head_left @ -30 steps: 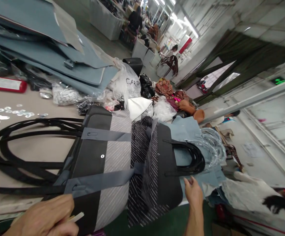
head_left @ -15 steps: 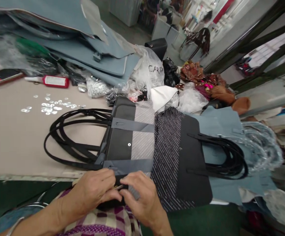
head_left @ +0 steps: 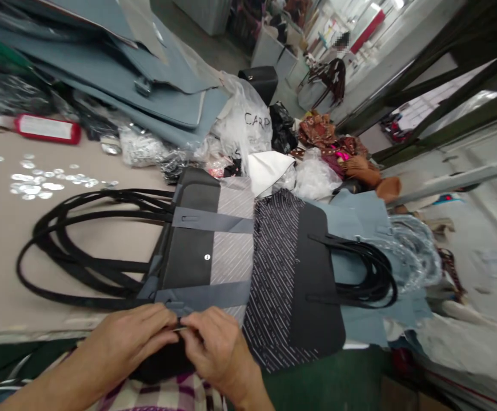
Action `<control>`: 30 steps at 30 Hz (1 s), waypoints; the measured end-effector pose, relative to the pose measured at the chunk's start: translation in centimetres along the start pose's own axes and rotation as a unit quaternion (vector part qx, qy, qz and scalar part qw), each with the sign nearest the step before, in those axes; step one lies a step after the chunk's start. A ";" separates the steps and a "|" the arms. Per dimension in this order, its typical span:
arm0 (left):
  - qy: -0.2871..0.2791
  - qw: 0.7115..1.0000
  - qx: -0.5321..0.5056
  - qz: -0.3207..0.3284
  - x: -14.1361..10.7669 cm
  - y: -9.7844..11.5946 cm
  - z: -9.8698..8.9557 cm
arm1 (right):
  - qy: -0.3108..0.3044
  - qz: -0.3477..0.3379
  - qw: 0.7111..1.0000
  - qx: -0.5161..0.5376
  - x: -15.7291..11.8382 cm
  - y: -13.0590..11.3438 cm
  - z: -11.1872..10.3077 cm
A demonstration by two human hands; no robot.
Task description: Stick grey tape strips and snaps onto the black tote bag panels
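At the table's front edge my left hand (head_left: pixel 139 337) and my right hand (head_left: pixel 216 342) meet with bent fingers. Both pinch the upper edge of a black bag part (head_left: pixel 163 362) that hangs over my lap. A thin, shiny sliver shows between the fingertips; its kind is too small to make out. Just beyond the hands lies a black and grey striped tote bag (head_left: pixel 188 251) with grey straps and a small round silver disc on its front. Its long black handles (head_left: pixel 89 274) spread out to the left. The fingers hide most of what they grip.
A stack of dark striped tote bags (head_left: pixel 317 274) lies to the right. Several small clear discs (head_left: pixel 38 184) are scattered at left, near a red bottle (head_left: pixel 47 128). Blue-grey bags (head_left: pixel 167 105) and plastic bags (head_left: pixel 248 120) line the back. A person (head_left: pixel 332 74) is far off.
The view has swung right, so the table things appear further left. My hands stay together on the black bag part, with fingertips a little closer to each other.
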State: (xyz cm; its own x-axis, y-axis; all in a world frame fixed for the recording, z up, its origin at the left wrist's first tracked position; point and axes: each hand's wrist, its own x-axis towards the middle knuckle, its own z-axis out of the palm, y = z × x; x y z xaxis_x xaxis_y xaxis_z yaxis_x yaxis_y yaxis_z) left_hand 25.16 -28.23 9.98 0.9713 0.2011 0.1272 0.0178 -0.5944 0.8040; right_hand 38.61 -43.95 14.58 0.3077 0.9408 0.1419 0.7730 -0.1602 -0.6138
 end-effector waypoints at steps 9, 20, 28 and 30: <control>-0.037 0.990 0.122 0.058 1.0 0.3 -1.1 | -0.032 0.029 0.999 -0.018 1.2 -0.2 0.8; -0.004 0.999 -0.045 -0.019 1.1 1.3 -1.8 | 0.073 0.357 0.907 0.210 4.8 7.4 2.8; -0.047 0.979 -0.127 -0.155 -2.4 -1.8 -2.1 | 0.034 0.369 0.916 0.154 7.5 10.6 4.5; -0.057 0.969 -0.142 -0.192 -3.3 -1.9 -2.2 | 0.022 0.372 0.920 0.124 7.8 11.4 4.6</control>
State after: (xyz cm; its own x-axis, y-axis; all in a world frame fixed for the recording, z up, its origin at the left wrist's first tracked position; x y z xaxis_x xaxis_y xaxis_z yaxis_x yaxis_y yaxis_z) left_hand 21.37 -26.07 9.25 0.9264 0.2682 -0.2643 0.3322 -0.2515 0.9091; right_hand 47.27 -37.10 5.15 0.7265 0.5846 -0.3613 0.1905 -0.6764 -0.7115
